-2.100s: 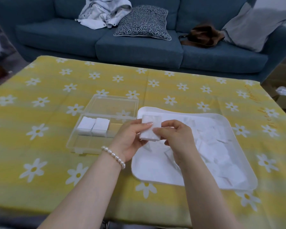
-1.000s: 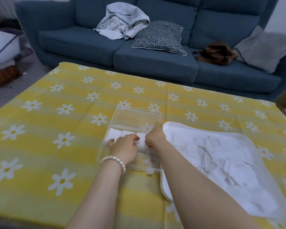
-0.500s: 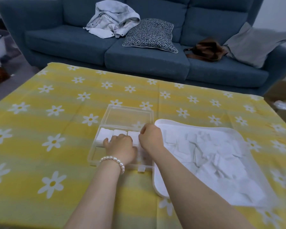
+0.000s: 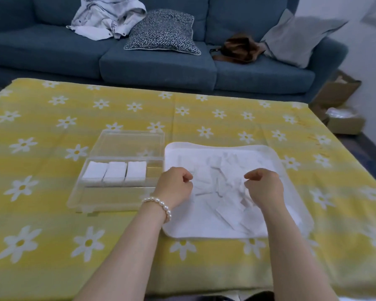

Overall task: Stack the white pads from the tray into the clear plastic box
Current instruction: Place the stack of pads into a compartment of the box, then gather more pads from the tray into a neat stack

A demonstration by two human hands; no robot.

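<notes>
The clear plastic box [image 4: 78,196] lies open on the yellow tablecloth, its lid [image 4: 128,144] folded back. Three stacks of white pads [image 4: 115,173] stand side by side in its rear row, with a gap at the row's right end. To the right sits the white tray [image 4: 204,146] with several loose white pads [image 4: 217,187] scattered in it. My left hand [image 4: 175,184], with a pearl bracelet on the wrist, hovers over the tray's left part. My right hand [image 4: 264,185] hovers over its middle. Both have loosely curled fingers and hold nothing.
A table with a yellow daisy cloth [image 4: 41,148] carries everything. Behind it stands a blue sofa [image 4: 156,66] with a patterned cushion [image 4: 163,31], a crumpled garment [image 4: 106,16] and a brown bag [image 4: 237,48]. Cardboard boxes [image 4: 339,105] sit on the floor at the right.
Both hands set a stack of pads into the box as the third stack, let go, and moved right over the tray. The camera view shifted right.
</notes>
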